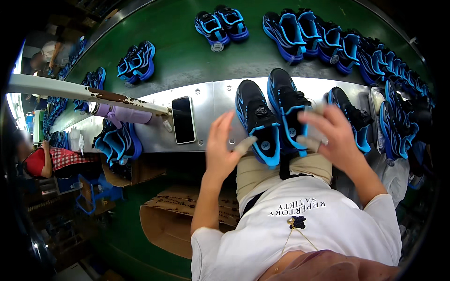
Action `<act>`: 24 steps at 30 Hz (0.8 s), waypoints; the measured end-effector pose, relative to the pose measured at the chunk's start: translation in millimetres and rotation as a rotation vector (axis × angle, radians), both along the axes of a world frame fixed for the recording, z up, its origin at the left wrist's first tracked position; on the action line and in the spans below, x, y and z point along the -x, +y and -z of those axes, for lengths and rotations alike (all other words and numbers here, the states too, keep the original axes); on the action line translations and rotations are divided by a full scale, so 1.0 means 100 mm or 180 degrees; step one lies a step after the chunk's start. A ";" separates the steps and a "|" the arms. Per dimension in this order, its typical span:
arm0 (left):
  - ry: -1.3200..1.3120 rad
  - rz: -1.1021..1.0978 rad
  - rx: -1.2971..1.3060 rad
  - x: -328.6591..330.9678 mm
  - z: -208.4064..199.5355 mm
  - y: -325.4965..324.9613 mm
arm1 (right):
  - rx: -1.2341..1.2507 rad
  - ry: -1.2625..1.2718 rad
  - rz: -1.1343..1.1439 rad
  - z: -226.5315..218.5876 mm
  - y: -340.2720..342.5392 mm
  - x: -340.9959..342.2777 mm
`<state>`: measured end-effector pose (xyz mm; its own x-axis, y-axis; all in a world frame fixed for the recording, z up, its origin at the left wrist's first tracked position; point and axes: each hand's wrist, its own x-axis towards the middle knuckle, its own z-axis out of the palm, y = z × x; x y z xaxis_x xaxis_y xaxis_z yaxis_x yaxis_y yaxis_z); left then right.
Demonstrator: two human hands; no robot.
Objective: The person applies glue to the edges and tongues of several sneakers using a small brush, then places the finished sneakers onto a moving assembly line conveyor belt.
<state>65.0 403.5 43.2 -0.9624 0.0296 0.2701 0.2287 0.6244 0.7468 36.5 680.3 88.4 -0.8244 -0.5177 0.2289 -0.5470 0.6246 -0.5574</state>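
Observation:
A pair of black and blue sneakers stands on the metal ledge in front of me, toes pointing away. The left sneaker (255,107) has a round pale sticker on its insole, and so does the right sneaker (284,93). My left hand (224,147) is beside the left sneaker, fingers apart, its covered thumb tip at the heel collar; whether it touches is unclear. Over the right sneaker's collar is my right hand (332,133), slightly blurred, with spread fingers and pale covers on some fingertips. Neither hand grips anything. Right of that hand sits another single sneaker (349,112).
A phone (183,120) and a lilac tumbler (129,115) lie left on the ledge (211,103), below a chipped white bar (89,93). More sneakers (287,35) line the green belt (173,33). Cardboard boxes (164,225) are below; a person in red (40,161) is far left.

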 end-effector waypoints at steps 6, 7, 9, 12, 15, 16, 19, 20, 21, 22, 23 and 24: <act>0.0303 0.0660 0.0983 0.45 0.21 0.48 | -0.0130 0.0543 0.0106 0.60 -0.02 0.54; 0.0304 0.0660 0.1012 0.44 0.22 0.55 | -0.0149 0.0446 0.0116 0.68 -0.01 0.58; 0.0339 0.0335 0.0950 0.39 0.23 0.68 | -0.0149 0.0324 0.0097 0.75 0.03 0.63; 0.0155 0.0228 0.0835 0.27 0.26 0.71 | 0.0680 -0.0336 0.0291 0.75 0.10 0.70; 0.0009 0.0218 0.0675 0.23 0.23 0.72 | 0.0608 -0.0705 0.0153 0.53 0.01 0.55; -0.0022 0.0204 0.0442 0.23 0.24 0.71 | 0.0577 -0.0459 0.0027 0.57 -0.03 0.50; -0.0078 0.0177 0.0124 0.21 0.38 0.72 | 0.0690 -0.0337 0.0201 0.61 -0.15 0.28; 0.0046 0.0240 0.0258 0.21 0.39 0.72 | 0.0507 -0.0253 0.0156 0.67 -0.07 0.29; 0.0161 0.0281 0.0406 0.18 0.40 0.70 | 0.0339 -0.0179 0.0089 0.72 0.03 0.30; 0.0102 0.0385 0.0582 0.15 0.42 0.67 | 0.0152 -0.0120 0.0006 0.69 0.16 0.31; 0.0090 0.0383 0.0574 0.14 0.44 0.67 | -0.0096 0.0114 -0.0027 0.66 0.25 0.31; 0.0268 0.0481 0.0890 0.12 0.46 0.67 | -0.0201 0.0174 -0.0035 0.69 0.28 0.29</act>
